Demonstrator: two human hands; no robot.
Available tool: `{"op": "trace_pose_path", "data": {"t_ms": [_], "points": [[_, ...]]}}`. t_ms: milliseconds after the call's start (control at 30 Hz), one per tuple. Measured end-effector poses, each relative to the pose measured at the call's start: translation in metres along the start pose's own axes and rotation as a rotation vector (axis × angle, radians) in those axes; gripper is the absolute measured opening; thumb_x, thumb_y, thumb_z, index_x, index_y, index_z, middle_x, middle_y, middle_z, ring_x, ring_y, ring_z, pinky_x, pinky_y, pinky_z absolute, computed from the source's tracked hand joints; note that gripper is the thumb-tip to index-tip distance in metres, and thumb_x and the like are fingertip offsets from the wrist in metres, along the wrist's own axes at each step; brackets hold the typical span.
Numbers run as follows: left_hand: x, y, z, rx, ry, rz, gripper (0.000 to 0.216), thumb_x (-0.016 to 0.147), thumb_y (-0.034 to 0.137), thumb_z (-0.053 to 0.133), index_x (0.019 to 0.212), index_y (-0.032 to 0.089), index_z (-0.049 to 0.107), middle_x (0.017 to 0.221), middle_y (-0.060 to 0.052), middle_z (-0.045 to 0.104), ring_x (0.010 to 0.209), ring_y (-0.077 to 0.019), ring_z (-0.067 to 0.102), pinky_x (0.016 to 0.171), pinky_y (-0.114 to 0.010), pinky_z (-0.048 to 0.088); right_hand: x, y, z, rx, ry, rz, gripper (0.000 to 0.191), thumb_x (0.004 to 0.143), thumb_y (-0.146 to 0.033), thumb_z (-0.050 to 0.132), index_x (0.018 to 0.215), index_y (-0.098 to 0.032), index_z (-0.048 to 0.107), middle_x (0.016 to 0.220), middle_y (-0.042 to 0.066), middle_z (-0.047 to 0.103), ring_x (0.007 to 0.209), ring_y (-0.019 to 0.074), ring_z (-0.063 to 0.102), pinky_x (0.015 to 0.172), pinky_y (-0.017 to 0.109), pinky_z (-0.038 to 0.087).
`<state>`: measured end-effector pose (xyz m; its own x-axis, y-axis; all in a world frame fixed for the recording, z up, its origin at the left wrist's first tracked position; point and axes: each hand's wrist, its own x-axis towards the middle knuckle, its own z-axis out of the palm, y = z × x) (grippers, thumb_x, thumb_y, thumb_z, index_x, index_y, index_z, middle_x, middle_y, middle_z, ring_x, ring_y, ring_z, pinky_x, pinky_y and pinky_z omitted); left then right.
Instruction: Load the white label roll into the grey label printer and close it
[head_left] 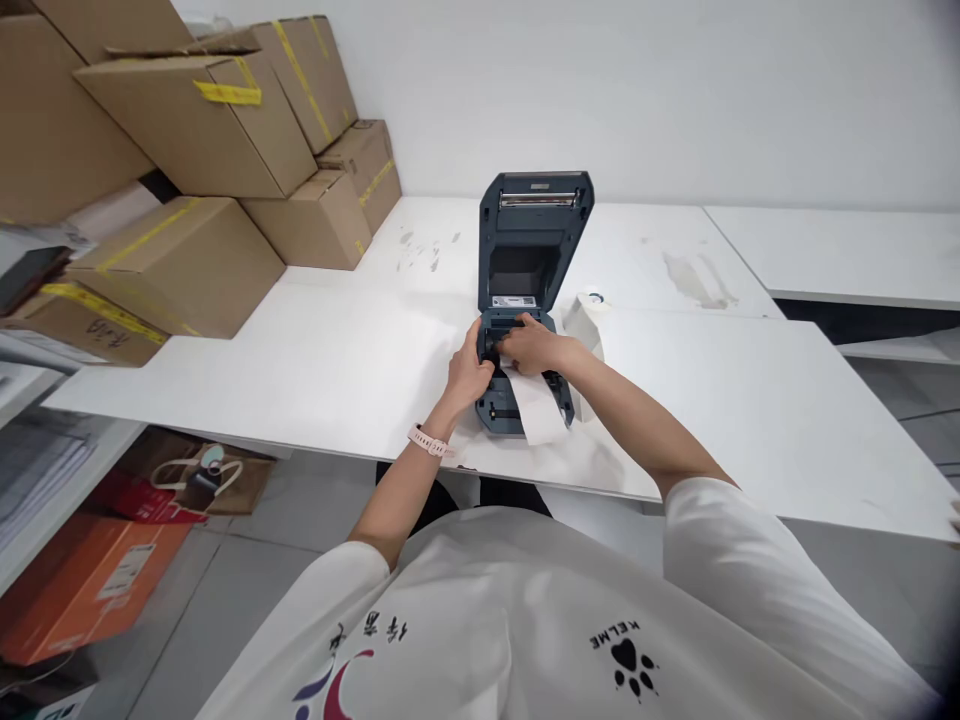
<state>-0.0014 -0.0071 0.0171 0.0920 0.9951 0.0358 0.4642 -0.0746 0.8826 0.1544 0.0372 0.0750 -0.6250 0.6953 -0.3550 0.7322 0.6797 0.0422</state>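
Where a white table [360, 350] carries a dark printer [517, 285], its raised lid [536, 220] could fall if bumped. The left hand [470, 373] clasps the printer's left edge; the right hand [531, 346] reaches inside, its hold hidden. The paper strip [537, 408] might crease if tugged askew; its end lies near the table's front edge, with more room leftward.

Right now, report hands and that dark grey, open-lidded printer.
Left hand on printer's left edge; right hand inside. Lid raised. Long white paper strip over front.
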Motion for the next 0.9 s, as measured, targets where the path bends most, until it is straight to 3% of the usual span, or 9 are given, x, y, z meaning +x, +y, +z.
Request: {"op": "trace_pose_path", "data": {"t_ms": [100,200,333,400,467,533,633,767,900], "points": [[0.001,-0.009,0.003,-0.092,0.012,0.013,0.096,0.072,0.011,0.057,0.165,0.025,0.035,0.149,-0.01,0.066,0.143,-0.0347,0.059,0.12,-0.053,0.046,-0.004,0.008,-0.011,0.038,-0.053,-0.062,0.035,0.08,-0.007,0.064,0.11,-0.014,0.08,0.106,0.014,0.081,0.109,0.0345,0.072,0.116,0.053,0.035],[0.001,-0.014,0.004,-0.131,0.008,0.022,0.095,0.073,0.012,0.057,0.164,0.026,0.035,0.151,-0.01,0.064,0.147,-0.0351,0.056,0.122,-0.054,0.045,-0.034,0.026,-0.017,0.271,-0.003,-0.169,0.04,0.088,-0.022,0.066,0.127,-0.02,0.073,0.116,0.01,0.078,0.105,0.0273,0.072,0.099,0.04,0.05],[-0.002,-0.012,0.003,-0.136,0.014,0.004,0.092,0.075,0.014,0.058,0.163,0.026,0.038,0.156,-0.01,0.06,0.149,-0.0355,0.053,0.124,-0.055,0.042,-0.108,0.054,0.005,0.933,0.436,-0.333,0.039,0.089,-0.045,0.077,0.122,-0.025,0.071,0.123,0.009,0.074,0.11,0.0261,0.069,0.095,0.039,0.055],[-0.004,-0.009,0.002,-0.147,0.011,-0.009,0.09,0.076,0.014,0.058,0.163,0.026,0.038,0.159,-0.01,0.058,0.15,-0.0357,0.052,0.123,-0.054,0.043,-0.146,0.064,0.027,1.129,0.688,-0.311,0.034,0.086,-0.045,0.082,0.113,-0.028,0.071,0.115,0.008,0.075,0.108,0.0267,0.07,0.094,0.041,0.056],[-0.005,-0.008,0.003,-0.164,0.01,-0.013,0.089,0.077,0.015,0.058,0.163,0.025,0.039,0.161,-0.011,0.056,0.15,-0.0352,0.052,0.122,-0.053,0.044,-0.179,0.071,0.049,1.235,0.831,-0.21,0.032,0.085,-0.042,0.084,0.11,-0.03,0.069,0.111,0.008,0.076,0.105,0.0277,0.071,0.09,0.043,0.057],[-0.006,-0.008,0.003,-0.177,0.023,-0.009,0.086,0.077,0.016,0.058,0.161,0.025,0.042,0.16,-0.01,0.057,0.148,-0.0343,0.053,0.121,-0.052,0.045,-0.203,0.081,0.069,1.264,0.813,-0.061,0.031,0.085,-0.041,0.084,0.11,-0.031,0.068,0.11,0.007,0.078,0.105,0.0284,0.071,0.089,0.044,0.057],[-0.005,-0.009,0.005,-0.191,0.051,0.004,0.083,0.076,0.014,0.059,0.157,0.025,0.048,0.154,-0.01,0.062,0.142,-0.0329,0.058,0.118,-0.05,0.049,-0.214,0.099,0.094,1.251,0.665,0.156,0.032,0.086,-0.042,0.084,0.111,-0.031,0.068,0.115,0.007,0.077,0.111,0.0279,0.068,0.097,0.046,0.054],[-0.006,-0.009,0.005,-0.206,0.049,0.017,0.079,0.076,0.012,0.059,0.153,0.026,0.054,0.144,-0.009,0.068,0.131,-0.0307,0.065,0.11,-0.048,0.056,-0.183,0.12,0.126,1.365,0.621,0.326,0.04,0.079,-0.048,0.088,0.106,-0.029,0.066,0.125,0.007,0.075,0.113,0.0258,0.068,0.099,0.044,0.054],[-0.007,-0.009,0.005,-0.218,0.056,0.041,0.08,0.077,0.012,0.058,0.155,0.027,0.051,0.142,-0.007,0.069,0.134,-0.0299,0.064,0.113,-0.049,0.055,-0.153,0.129,0.151,1.473,0.601,0.327,0.049,0.072,-0.051,0.091,0.109,-0.028,0.067,0.131,0.009,0.074,0.111,0.0261,0.071,0.103,0.048,0.056]]}}
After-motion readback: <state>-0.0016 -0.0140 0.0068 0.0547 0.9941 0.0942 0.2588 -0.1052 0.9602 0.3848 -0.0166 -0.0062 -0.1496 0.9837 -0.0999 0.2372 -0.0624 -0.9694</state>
